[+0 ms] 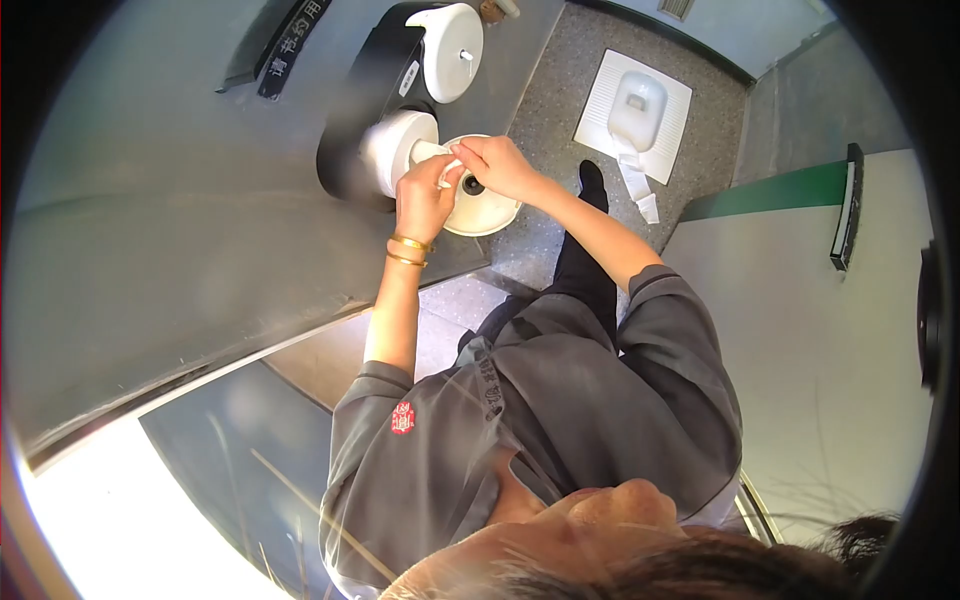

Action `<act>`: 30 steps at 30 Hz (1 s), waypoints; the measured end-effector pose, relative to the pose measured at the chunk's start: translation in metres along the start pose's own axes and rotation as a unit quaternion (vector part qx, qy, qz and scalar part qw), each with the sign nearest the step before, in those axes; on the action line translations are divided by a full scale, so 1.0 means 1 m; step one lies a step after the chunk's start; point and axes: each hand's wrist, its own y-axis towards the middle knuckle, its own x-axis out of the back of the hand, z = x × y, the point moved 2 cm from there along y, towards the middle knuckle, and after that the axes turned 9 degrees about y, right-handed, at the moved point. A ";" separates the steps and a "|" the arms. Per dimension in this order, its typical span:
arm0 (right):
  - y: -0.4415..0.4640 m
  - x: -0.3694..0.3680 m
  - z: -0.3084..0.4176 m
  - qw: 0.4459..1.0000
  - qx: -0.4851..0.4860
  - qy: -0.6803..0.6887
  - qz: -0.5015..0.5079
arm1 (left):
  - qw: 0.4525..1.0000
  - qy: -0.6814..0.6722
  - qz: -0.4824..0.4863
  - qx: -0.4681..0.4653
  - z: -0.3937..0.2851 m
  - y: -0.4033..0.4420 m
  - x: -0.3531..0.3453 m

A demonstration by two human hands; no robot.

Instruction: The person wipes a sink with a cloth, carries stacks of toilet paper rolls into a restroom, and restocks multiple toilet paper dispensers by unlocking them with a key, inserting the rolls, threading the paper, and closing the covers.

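My left hand (425, 200), with gold bracelets at the wrist, pinches a loose piece of white toilet paper (430, 151). Close beside it, my right hand (497, 168) is also closed on the paper, its fingertips meeting the left hand's. Just left of the hands, a large toilet paper roll (385, 150) sits at the black wall dispenser (350, 125). A round white cover (455, 55) stands at the dispenser's upper end. Below my right hand is a cream disc (487, 212) with a dark centre, partly hidden by the hands.
A squat toilet (640, 105) is set in the speckled floor, with a strip of paper (637, 187) trailing from its edge. My foot (593, 185) stands near it. A grey partition (200, 260) runs along the left; a pale door (800, 330) with a black handle (848, 210) is at right.
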 end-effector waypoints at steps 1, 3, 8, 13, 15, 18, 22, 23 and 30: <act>0.001 0.000 0.002 1.000 -0.024 0.020 0.004 | 0.997 0.056 -0.004 -0.048 0.001 0.001 0.000; 0.001 0.002 0.008 0.996 -0.071 0.060 0.013 | 0.997 0.065 0.003 -0.039 0.002 0.000 -0.002; -0.002 0.010 0.033 0.971 0.193 -0.095 -0.103 | 0.993 -0.085 0.009 0.083 0.000 0.003 0.001; 0.000 0.000 -0.001 0.986 -0.084 0.144 -0.029 | 0.997 -0.027 -0.061 -0.025 -0.005 0.007 0.002; -0.001 0.000 0.007 0.898 -0.260 0.354 0.019 | 0.997 0.024 -0.049 -0.050 -0.004 0.006 0.003; -0.004 0.010 0.005 0.820 -0.336 0.458 0.067 | 0.997 0.039 -0.043 -0.048 0.000 0.004 0.001; -0.007 0.010 0.003 0.901 -0.263 0.343 0.023 | 0.998 0.029 -0.041 -0.038 0.001 0.005 0.000; -0.006 0.011 0.002 0.943 -0.216 0.254 0.014 | 0.998 0.027 -0.044 -0.037 0.000 0.004 0.000; -0.019 0.023 0.003 0.987 -0.128 -0.048 -0.078 | 0.994 0.051 -0.077 -0.061 -0.015 0.000 0.000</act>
